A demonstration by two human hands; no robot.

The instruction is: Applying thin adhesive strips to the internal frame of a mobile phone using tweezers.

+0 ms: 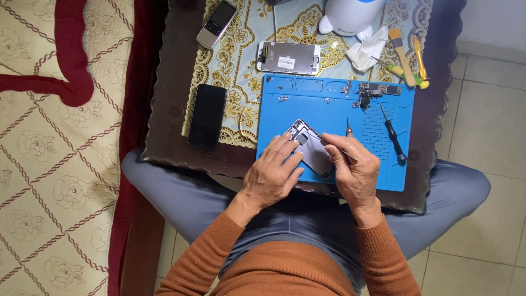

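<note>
While a cream quilt with a red border (49,137) fills the whole left side, the dark glass worktop (164,109) is seen from straight above, covered partly by a gold-patterned cloth (241,49). On that sits a blue repair mat (329,104), pulled up to the near edge. An opened phone shell (309,145) is laid tilted on the mat's near-left part, inside facing up. It's pinned down by the left hand (274,175), fingers laid fairly flat and close together over its left half. The right hand (353,170) is closed in a pinch around a thin metal tool (337,149), tip touching the shell's upper right area. A black smartphone (207,115) is placed face up just left of the mat, a detached screen panel (289,57) just behind it, and an old keypad phone (217,23) further back. A black screwdriver (393,134) is left on the mat's right side, a circuit board (378,89) at its far edge, a brush (402,52) beyond.
</note>
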